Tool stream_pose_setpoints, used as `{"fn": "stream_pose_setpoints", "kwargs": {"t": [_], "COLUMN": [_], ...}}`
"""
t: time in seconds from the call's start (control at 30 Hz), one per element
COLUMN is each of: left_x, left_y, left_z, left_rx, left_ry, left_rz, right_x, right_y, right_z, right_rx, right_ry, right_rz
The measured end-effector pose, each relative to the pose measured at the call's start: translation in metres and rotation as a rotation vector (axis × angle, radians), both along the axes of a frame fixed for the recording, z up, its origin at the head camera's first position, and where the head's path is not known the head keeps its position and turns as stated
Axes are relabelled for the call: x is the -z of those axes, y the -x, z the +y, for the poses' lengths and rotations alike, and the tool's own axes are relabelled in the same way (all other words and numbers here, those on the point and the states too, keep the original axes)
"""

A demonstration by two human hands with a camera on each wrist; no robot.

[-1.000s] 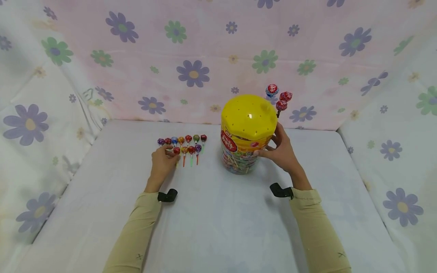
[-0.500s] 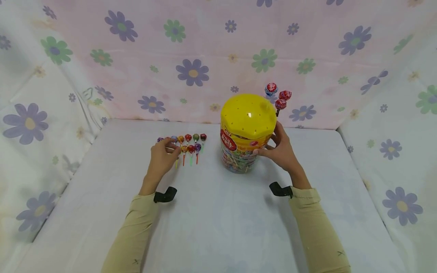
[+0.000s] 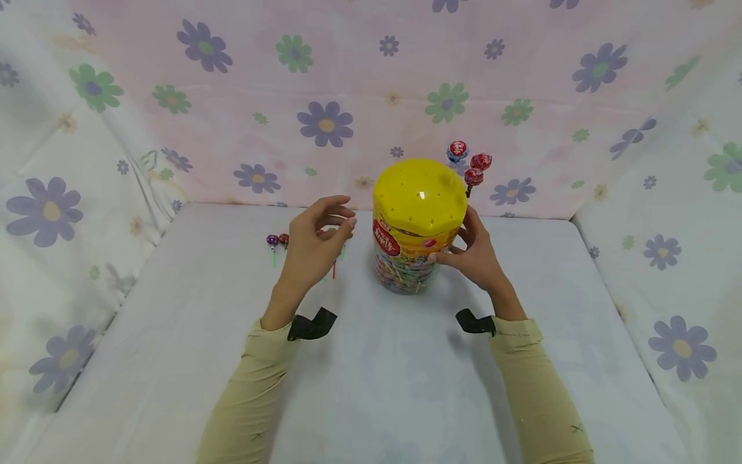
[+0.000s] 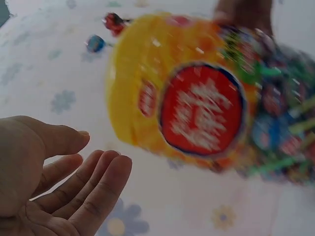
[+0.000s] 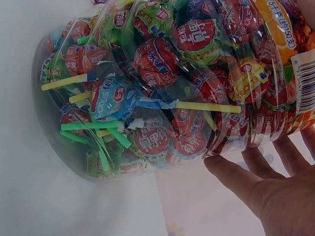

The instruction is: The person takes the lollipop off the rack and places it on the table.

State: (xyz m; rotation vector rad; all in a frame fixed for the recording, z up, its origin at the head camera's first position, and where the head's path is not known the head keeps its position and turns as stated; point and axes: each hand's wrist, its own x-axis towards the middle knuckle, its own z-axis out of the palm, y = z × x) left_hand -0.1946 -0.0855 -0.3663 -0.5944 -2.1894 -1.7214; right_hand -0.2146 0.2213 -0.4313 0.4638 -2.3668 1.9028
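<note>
A clear jar (image 3: 400,274) full of wrapped lollipops stands upright on the white tabletop, under a yellow lid (image 3: 417,193) dotted with small holes. My right hand (image 3: 478,258) grips the jar's right side, thumb in front and fingers curled behind. Three lollipops (image 3: 474,176) stick up at the lid's right edge. To the jar's left, raised above the table, is my left hand (image 3: 313,241). Its fingers are loosely bent and hold nothing, as the left wrist view confirms. Beneath it lie lollipops (image 3: 272,240) in rows, mostly hidden by the hand.
The white tabletop (image 3: 371,386) stretches in front of the jar. A flower-patterned cloth (image 3: 359,77) rises as a backdrop behind it, with similar cloth sides at left and right.
My left hand has risen from the lollipop rows and moved right, nearer to the jar, and now covers most of the rows. The right hand and jar have stayed in place.
</note>
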Motion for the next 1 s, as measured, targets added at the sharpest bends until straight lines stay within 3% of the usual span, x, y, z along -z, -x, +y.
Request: {"fn": "stream_pose_setpoints", "kwargs": {"t": [0.17, 0.33, 0.53, 0.7, 1.0], "left_x": [-0.022, -0.043, -0.061, -0.069, -0.073], "left_y": [0.002, 0.0, -0.003, 0.006, 0.029], "left_z": [0.023, 0.05, 0.085, 0.108, 0.132], "left_rx": [0.047, 0.127, 0.19, 0.19, 0.129], "left_ry": [-0.069, -0.129, -0.122, -0.117, -0.026], "left_rz": [0.037, 0.005, -0.015, 0.004, 0.008], "right_x": [0.0, 0.001, 0.004, 0.003, 0.001], "right_y": [0.0, 0.0, -0.004, -0.006, -0.001], "right_z": [0.0, 0.001, 0.001, 0.0, 0.0], "right_rx": [0.008, 0.015, 0.046, 0.063, 0.047], "right_ry": [-0.006, -0.008, -0.035, -0.042, -0.024], "right_rz": [-0.008, -0.013, -0.038, -0.04, -0.017]}}
